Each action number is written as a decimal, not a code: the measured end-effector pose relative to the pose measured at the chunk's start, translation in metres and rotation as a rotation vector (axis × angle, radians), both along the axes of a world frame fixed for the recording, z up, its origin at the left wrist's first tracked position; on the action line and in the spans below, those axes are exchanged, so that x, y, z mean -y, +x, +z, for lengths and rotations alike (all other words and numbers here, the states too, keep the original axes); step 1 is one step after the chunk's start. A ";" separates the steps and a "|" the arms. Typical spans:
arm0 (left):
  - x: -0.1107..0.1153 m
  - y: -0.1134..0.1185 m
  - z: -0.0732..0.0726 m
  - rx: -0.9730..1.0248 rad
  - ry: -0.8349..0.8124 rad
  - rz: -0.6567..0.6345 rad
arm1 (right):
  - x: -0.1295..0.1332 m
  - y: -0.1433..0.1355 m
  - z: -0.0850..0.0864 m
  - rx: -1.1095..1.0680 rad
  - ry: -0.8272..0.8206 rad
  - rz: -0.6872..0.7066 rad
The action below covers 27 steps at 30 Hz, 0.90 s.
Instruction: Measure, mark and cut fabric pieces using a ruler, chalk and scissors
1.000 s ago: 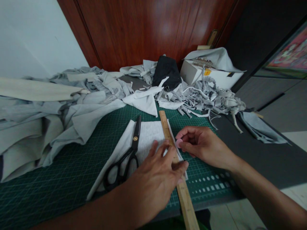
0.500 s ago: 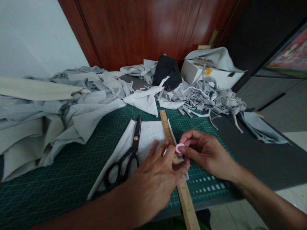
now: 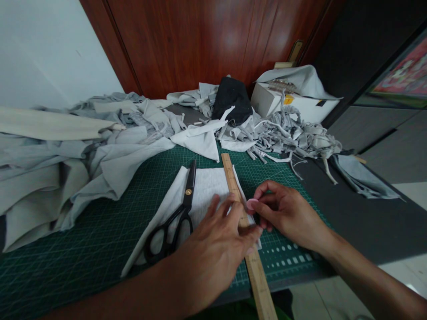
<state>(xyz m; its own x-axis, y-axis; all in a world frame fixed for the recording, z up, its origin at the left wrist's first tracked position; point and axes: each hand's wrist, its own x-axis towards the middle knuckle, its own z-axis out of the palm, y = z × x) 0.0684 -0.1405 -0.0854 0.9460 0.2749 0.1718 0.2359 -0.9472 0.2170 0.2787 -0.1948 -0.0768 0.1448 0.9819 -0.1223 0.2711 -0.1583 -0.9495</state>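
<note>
My left hand (image 3: 213, 249) presses down over a wooden ruler (image 3: 260, 280), its thumb and fingers bearing on the ruler and the cloth under it. The ruler lies lengthwise along the right side of a light grey piece of cloth (image 3: 210, 180). Beside the ruler's right edge, my right hand (image 3: 287, 213) pinches a pink disc of tailor's chalk (image 3: 251, 204) between thumb and fingers. Black-handled scissors (image 3: 187, 202) rest on the cloth to the left, blades pointing away. Whether the chalk touches the cloth I cannot tell.
A green gridded cutting mat (image 3: 100, 262) covers much of the dark table (image 3: 353, 222). Heaped grey fabric (image 3: 110, 164) fills the left. At the back are a black cloth bundle (image 3: 232, 102), a white box (image 3: 300, 104) and tangled fabric strips (image 3: 296, 133).
My right hand has shifted slightly, and the pink chalk has tilted, showing a fuller face. The left hand, ruler and scissors stay nearly where they were.
</note>
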 end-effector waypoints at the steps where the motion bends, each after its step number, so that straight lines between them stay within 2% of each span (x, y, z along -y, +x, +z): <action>1: 0.000 0.000 -0.001 0.004 -0.016 0.003 | 0.000 0.001 -0.001 0.001 -0.004 0.000; 7: 0.001 0.004 0.003 -0.002 -0.065 0.035 | -0.003 0.004 -0.003 0.154 0.036 0.031; 12: 0.001 0.007 0.009 -0.028 -0.096 0.060 | -0.007 0.001 0.003 0.331 0.085 0.045; 17: 0.000 0.004 0.008 -0.014 -0.055 0.015 | -0.008 0.000 0.005 0.382 0.119 0.085; 23: 0.000 -0.002 0.020 -0.042 -0.091 -0.016 | -0.008 0.002 0.004 0.409 0.130 0.134; 27: 0.001 -0.005 0.020 -0.018 -0.096 -0.010 | -0.010 0.002 0.006 0.458 0.133 0.177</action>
<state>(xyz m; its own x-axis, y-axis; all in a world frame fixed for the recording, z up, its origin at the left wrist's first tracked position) 0.0632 -0.1410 -0.0653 0.9517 0.2794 0.1276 0.2309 -0.9246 0.3030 0.2809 -0.1849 -0.0711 -0.0160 0.9990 0.0429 0.6758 0.0424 -0.7359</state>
